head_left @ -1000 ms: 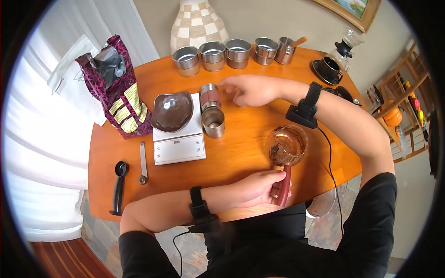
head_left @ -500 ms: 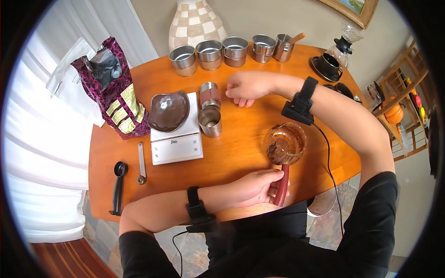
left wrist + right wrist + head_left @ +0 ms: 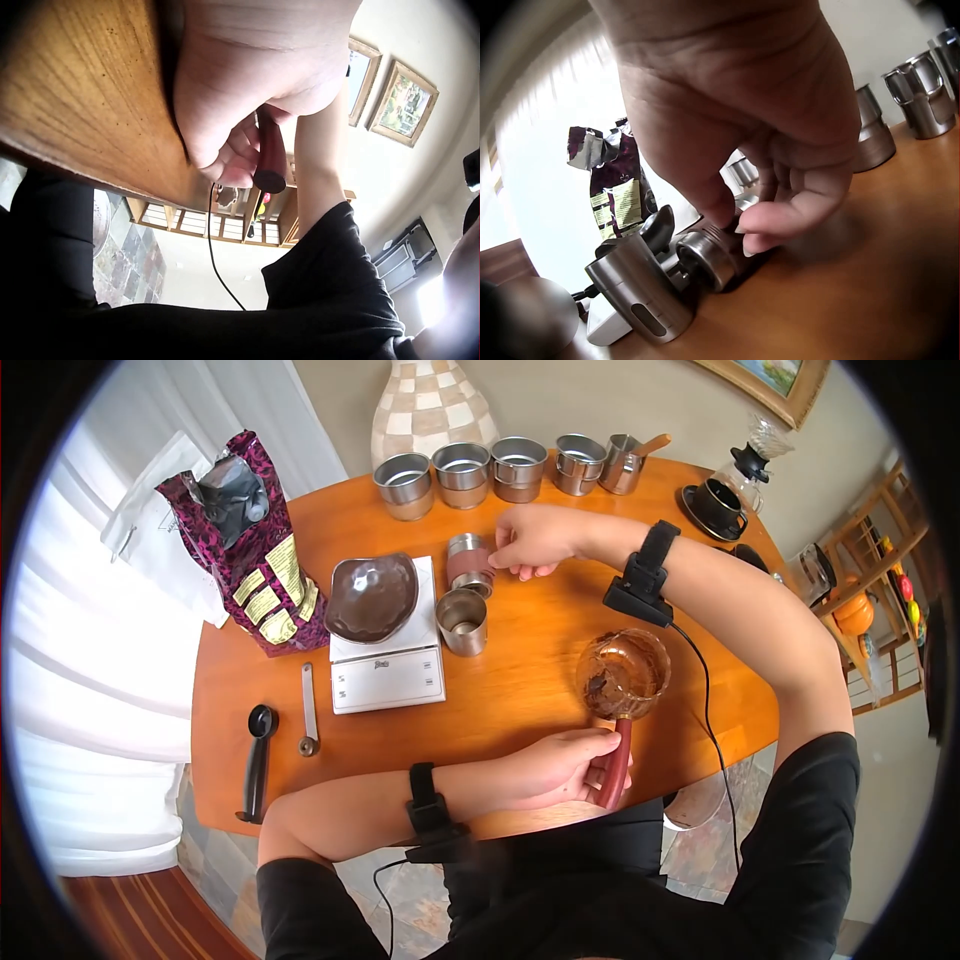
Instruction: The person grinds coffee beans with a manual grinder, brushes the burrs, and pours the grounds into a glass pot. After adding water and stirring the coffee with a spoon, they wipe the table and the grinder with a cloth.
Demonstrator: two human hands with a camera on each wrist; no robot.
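At the table's near edge my left hand [image 3: 560, 765] grips the dark red handle [image 3: 617, 765] of a small amber glass pot [image 3: 625, 675], which has dark bits inside. The end of that handle pokes out below the curled fingers in the left wrist view. Across the table, my right hand [image 3: 540, 542] pinches the side of a hand coffee grinder [image 3: 468, 563], a steel cylinder with a reddish-brown band. In the right wrist view, thumb and fingertips meet at the grinder body [image 3: 711, 259], lying on its side. Next to it stands its steel catch cup [image 3: 463, 624].
A white scale [image 3: 388, 685] carries a brown dish [image 3: 372, 598]. Left of it are a patterned coffee bag [image 3: 255, 550], a crank handle [image 3: 309, 710] and a black scoop [image 3: 258, 760]. Several steel cups [image 3: 462, 475] line the back; a black cup [image 3: 715, 510] sits at the right.
The right hand first reaches out with extended fingers, draws back and curls, then comes down onto the grinder, which has shifted slightly right and tilted. The left hand keeps its grip.
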